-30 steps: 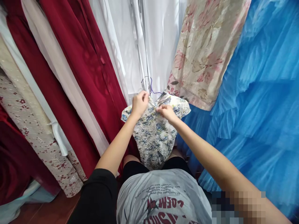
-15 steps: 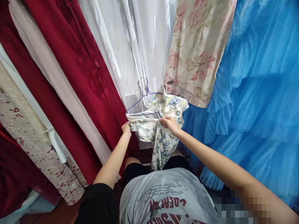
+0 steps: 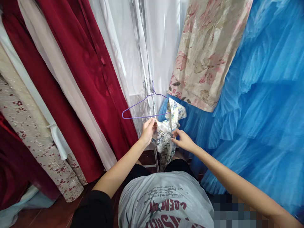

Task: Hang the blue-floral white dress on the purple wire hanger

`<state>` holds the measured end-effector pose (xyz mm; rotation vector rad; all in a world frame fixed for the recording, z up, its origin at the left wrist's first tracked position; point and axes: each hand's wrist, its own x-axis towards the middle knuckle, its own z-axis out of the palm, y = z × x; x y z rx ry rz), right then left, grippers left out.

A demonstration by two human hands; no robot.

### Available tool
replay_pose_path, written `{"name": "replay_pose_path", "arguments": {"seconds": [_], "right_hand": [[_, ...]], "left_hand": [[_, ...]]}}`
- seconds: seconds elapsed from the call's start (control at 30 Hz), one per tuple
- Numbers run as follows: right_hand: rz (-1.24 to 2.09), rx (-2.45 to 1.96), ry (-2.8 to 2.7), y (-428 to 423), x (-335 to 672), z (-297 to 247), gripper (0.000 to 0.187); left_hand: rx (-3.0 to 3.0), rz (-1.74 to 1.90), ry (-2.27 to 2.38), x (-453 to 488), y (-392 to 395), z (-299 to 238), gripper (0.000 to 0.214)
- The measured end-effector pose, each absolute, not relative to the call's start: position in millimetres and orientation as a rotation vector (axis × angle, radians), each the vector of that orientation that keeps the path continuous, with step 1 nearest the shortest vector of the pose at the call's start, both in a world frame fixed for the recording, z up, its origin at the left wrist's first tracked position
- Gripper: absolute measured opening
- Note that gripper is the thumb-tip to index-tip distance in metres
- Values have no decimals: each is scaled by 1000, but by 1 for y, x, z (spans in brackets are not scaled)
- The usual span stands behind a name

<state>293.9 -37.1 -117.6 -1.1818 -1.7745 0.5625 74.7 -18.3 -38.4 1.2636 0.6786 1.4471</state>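
Observation:
A small white garment with a blue flower print (image 3: 166, 139) hangs bunched from the right end of a purple wire hanger (image 3: 140, 109). The hanger's left half is bare. My left hand (image 3: 147, 130) is closed on the garment's upper left edge, right under the hanger's bottom wire. My right hand (image 3: 182, 140) pinches the cloth a little lower on the right side. The hanger's hook sits by a metal pole (image 3: 146, 63) in front of me.
Long dark red dresses (image 3: 78, 69) and pale patterned ones (image 3: 28, 126) hang on the left. White sheer fabric (image 3: 163, 41) hangs straight ahead. A beige floral dress (image 3: 209, 53) and a big blue tulle skirt (image 3: 261, 104) fill the right. Wooden floor (image 3: 57, 215) shows at lower left.
The flowered garment has slid off the hanger's left arm and gathered at its right end. My left hand moved right to the hanger's middle; my right hand dropped slightly.

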Motion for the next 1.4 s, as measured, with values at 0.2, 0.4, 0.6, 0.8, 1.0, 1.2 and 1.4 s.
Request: {"name": "replay_pose_path", "arguments": {"seconds": [0.2, 0.4, 0.6, 0.8, 1.0, 1.2, 1.4], "right_hand": [[884, -783, -1939, -45, 232, -85, 28], [1274, -828, -1836, -68, 238, -53, 28], [1467, -804, -2383, -107, 271, -33, 24], [1463, -649, -2694, -117, 302, -15, 27], [1237, -1018, -2608, -83, 322, -9, 26], [544, -1085, -2325, -5, 320, -6, 57], [108, -1281, -2193, 57, 295, -1, 81]], "left_hand": [[1845, 1238, 542, 85, -40, -19, 34], [1973, 971, 472, 70, -41, -34, 53], [2203, 734, 420, 107, -39, -76, 84], [2455, 573, 593, 86, -19, -125, 79], [2552, 338, 854, -3, -31, -141, 66], [2705, 344, 1215, -85, -18, -96, 50], [2699, 489, 1718, -125, 7, -33, 40]]}}
